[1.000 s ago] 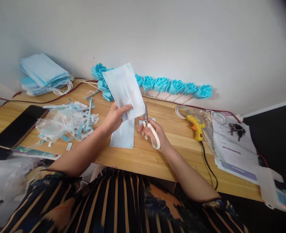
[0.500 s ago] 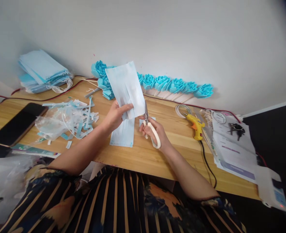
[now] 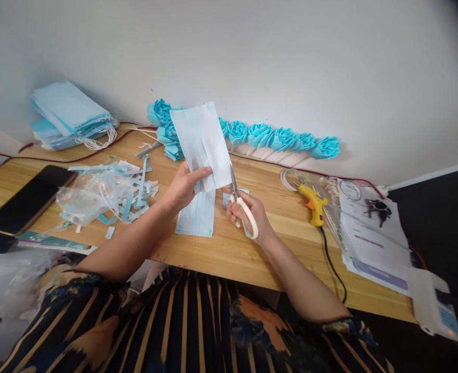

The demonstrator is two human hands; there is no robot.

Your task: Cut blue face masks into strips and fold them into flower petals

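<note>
A light blue mask sheet [image 3: 203, 140] is raised over the table, its lower part pinched between the thumb and fingers of my left hand [image 3: 188, 182]. My right hand [image 3: 252, 212] grips scissors with white handles [image 3: 248, 220]; their blades point up along the sheet's right edge. Below my left hand, another pale blue sheet [image 3: 196, 217] lies flat on the wood. A small blue piece [image 3: 237, 195] lies partly hidden behind my right fingers.
Blue flowers [image 3: 260, 135] on sticks line the wall. Stacked masks [image 3: 71, 111], a phone [image 3: 29, 199] and scraps with a plastic bag [image 3: 92, 194] are at left. A yellow glue gun [image 3: 313, 203], papers [image 3: 372, 233] and keys [image 3: 378, 208] are at right.
The scissor blades have tilted slightly left, against the sheet's right edge. The sheet appears slightly lower, still in my left hand.
</note>
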